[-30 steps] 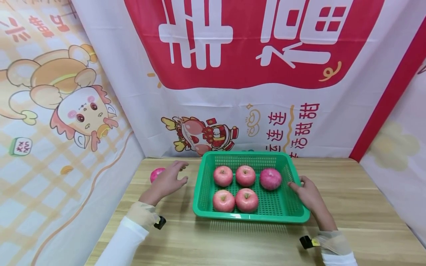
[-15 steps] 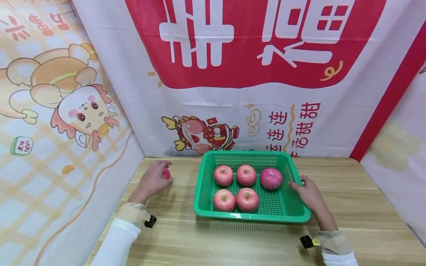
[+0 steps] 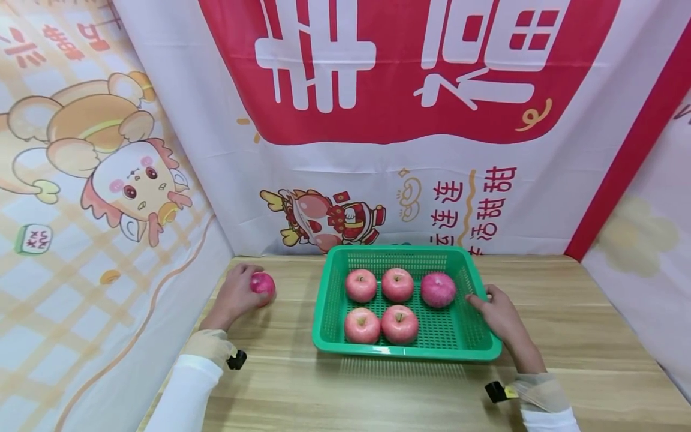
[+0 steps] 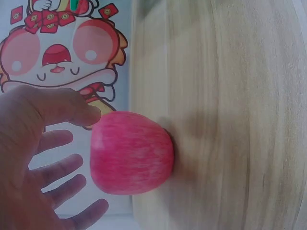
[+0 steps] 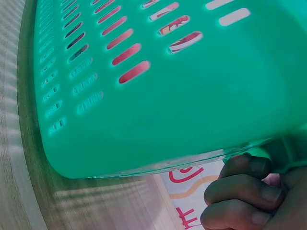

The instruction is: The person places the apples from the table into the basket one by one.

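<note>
On the left of the table, a deep pink apple stands close to the back edge. My left hand is right beside it. In the left wrist view the thumb comes to the edge of the apple, while the other fingers are spread and only slightly bent. My right hand holds the right rim of a green plastic basket; its fingers curl under that rim in the right wrist view. Several pink apples lie in the basket, along with a darker streaked one.
The basket stands mid-table on the wooden tabletop, near its back edge. A printed white and red cloth hangs behind. Another patterned cloth borders the table's left side.
My left hand has moved left and back from above the table to beside the deep pink apple, which shows more now. My right hand stays on the basket rim, and the basket has not moved.
</note>
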Demonstrator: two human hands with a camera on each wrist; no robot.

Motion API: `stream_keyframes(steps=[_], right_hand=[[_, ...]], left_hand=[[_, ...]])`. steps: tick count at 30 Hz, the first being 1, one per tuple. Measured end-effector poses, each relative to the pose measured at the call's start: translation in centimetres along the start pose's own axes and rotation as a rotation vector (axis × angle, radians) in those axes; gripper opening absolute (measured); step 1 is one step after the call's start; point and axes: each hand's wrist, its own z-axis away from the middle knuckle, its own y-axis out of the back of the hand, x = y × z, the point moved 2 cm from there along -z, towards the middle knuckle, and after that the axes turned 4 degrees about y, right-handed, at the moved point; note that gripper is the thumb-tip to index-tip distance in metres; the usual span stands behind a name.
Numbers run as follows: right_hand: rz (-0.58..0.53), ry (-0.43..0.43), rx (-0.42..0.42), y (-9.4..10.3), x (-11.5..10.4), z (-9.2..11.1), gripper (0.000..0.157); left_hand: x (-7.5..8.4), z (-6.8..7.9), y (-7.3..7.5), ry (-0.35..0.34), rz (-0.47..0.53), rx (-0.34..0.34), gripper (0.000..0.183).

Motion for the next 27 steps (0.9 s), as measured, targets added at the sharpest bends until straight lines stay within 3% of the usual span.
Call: stream_keyframes(steps=[11,19,27], right_hand=[[-0.004,0.001,0.002,-0.1,-0.1,0.1,0.051],[-0.004,0.003,-0.004,-0.1,-0.2,0.1,0.052],[-0.016,-0.005,0.001,-0.1,-0.2,0.1,0.051]], left_hand=[[-0.8,-0.5,-0.8,0.081,0.032,-0.046,0.075],[-1.3,-1.0,-1.6,0.084,0.045,-0.106,0.079],[-1.2,-0.9,-2.0,0.097,0.033,-0.105,0.076]])
